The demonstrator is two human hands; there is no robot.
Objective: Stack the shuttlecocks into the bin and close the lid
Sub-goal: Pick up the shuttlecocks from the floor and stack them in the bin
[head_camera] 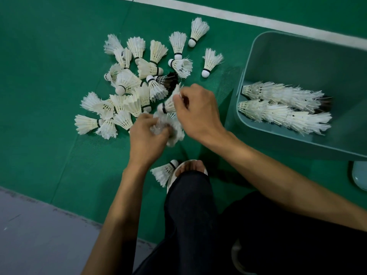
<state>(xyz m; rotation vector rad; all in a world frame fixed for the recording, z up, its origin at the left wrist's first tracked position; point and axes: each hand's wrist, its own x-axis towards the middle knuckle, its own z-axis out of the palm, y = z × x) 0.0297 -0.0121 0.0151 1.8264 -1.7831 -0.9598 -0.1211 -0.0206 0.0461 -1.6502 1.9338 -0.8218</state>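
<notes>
Several white feather shuttlecocks lie scattered on the green court floor, with one dark-feathered shuttlecock among them. My left hand grips a short nested stack of shuttlecocks. My right hand pinches a single shuttlecock by its feathers, cork pointing left, just above that stack. At the right stands the teal bin, open, with two long nested rows of shuttlecocks lying inside.
One loose shuttlecock lies by my sandalled foot. A teal piece, perhaps the lid, shows at the right edge. A white court line runs across the top. Grey floor begins at the lower left.
</notes>
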